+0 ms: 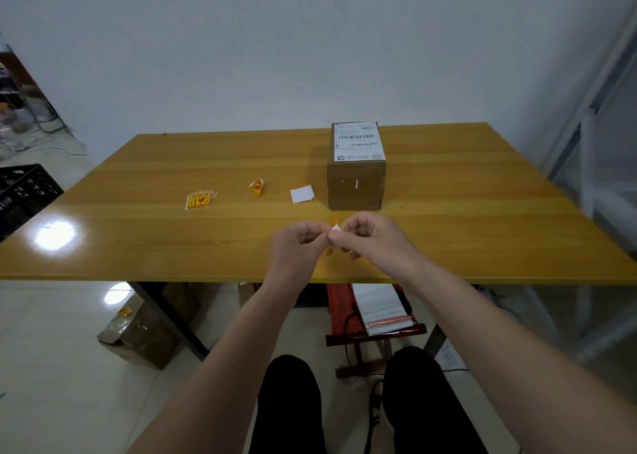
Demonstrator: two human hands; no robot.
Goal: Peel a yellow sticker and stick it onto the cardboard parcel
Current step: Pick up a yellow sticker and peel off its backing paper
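Your yellow wooden table (448, 233) carries a cardboard parcel (356, 184) toward the back, shipping label (357, 141) on top. Just left of it lies a white backing paper (302, 194), then a curled yellow sticker (256, 188), then a small stack of yellow stickers (199, 200) farther left.

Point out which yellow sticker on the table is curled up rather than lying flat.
The curled sticker, lying alone between the flat sticker stack and the white backing paper; its edge rolls over, showing white underside.
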